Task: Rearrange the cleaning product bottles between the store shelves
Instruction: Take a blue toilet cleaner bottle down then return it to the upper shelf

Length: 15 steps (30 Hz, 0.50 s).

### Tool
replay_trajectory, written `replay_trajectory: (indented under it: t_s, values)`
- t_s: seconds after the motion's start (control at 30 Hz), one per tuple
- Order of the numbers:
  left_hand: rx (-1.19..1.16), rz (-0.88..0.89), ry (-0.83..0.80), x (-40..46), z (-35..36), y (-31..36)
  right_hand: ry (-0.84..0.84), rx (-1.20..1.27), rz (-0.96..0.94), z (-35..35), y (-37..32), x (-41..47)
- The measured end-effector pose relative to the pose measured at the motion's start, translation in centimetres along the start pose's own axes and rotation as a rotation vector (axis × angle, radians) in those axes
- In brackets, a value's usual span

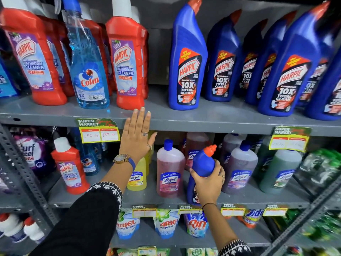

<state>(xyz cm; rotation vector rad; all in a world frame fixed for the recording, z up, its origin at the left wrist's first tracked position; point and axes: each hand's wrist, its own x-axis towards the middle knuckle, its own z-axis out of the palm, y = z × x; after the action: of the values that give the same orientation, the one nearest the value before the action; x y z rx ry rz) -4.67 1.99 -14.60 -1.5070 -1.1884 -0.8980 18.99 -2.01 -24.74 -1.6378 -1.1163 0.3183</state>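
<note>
My right hand (207,183) grips a blue Harpic bottle with an orange cap (203,162), standing on the middle shelf (147,197) in front of the Lizol bottles. My left hand (137,134) is open, fingers spread, raised against the front lip of the upper shelf (160,118), just below a red Harpic bathroom cleaner (127,61). On the upper shelf, red Harpic bottles and a blue Colin spray (88,71) stand left, and several blue Harpic bottles (188,58) stand right. A lone red Harpic bottle (71,167) stands on the middle shelf at left.
Pink (170,172), yellow (137,178), purple (239,169) and green Lizol bottles fill the middle shelf. Price tags (98,131) hang from the shelf edges. Ariel and Rin pouches (166,224) sit on the lower shelf. A perforated steel upright (27,174) runs at left.
</note>
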Motion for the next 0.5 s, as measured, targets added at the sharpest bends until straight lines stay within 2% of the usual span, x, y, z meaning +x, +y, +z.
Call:
replay_trajectory:
  t_s: [0.17,0.5]
  values:
    - [-0.022,-0.012,-0.022,0.1,-0.1,0.1,0.011,-0.019,-0.059,-2.8,-2.0,-1.4]
    - [-0.068,-0.03,-0.094,0.2,-1.0,0.1,0.005,0.134,-0.206,-9.3,-11.2,-0.2]
